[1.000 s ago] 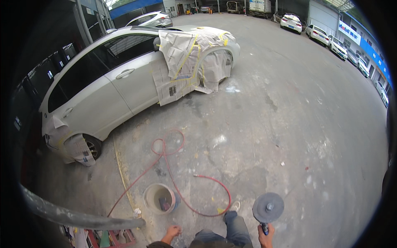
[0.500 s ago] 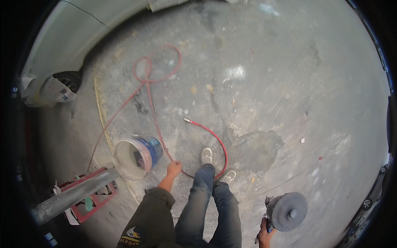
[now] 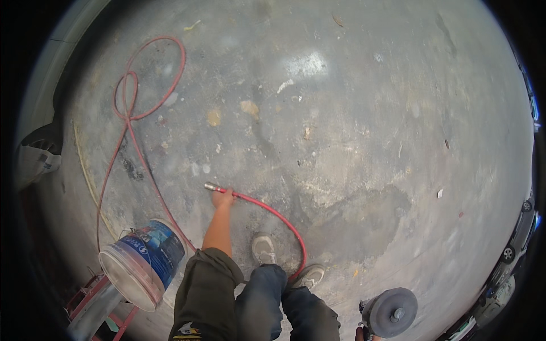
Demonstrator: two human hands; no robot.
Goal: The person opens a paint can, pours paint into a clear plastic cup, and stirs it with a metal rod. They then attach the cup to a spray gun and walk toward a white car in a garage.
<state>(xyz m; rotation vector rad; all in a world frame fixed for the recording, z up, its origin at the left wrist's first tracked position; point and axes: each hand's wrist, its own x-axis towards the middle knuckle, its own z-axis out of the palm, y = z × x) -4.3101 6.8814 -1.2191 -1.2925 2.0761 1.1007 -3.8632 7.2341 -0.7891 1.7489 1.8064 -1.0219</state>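
My left hand (image 3: pixel 223 198) reaches down to the floor, fingers closed around the red hose (image 3: pixel 275 212) just behind its metal coupling (image 3: pixel 211 186). From there the hose curves past my shoes and behind my legs. At the lower right my right hand (image 3: pixel 360 334) grips a spray gun (image 3: pixel 365 318) with a round, dark grey lidded cup (image 3: pixel 391 312). The cup hides most of the gun, and only part of that hand shows at the frame's edge.
A white and blue bucket (image 3: pixel 149 258) stands at my left, above a red metal frame (image 3: pixel 85 298). More hose loops (image 3: pixel 183 62) over the concrete floor at the far left. A vehicle's side (image 3: pixel 42 79) borders the left, and parked cars (image 3: pixel 508 250) line the far right.
My left hand has left the hose stretch beside the bucket and moved forward to the coupling end, now gripping it. The view has shifted; the spray gun stays at the lower right.
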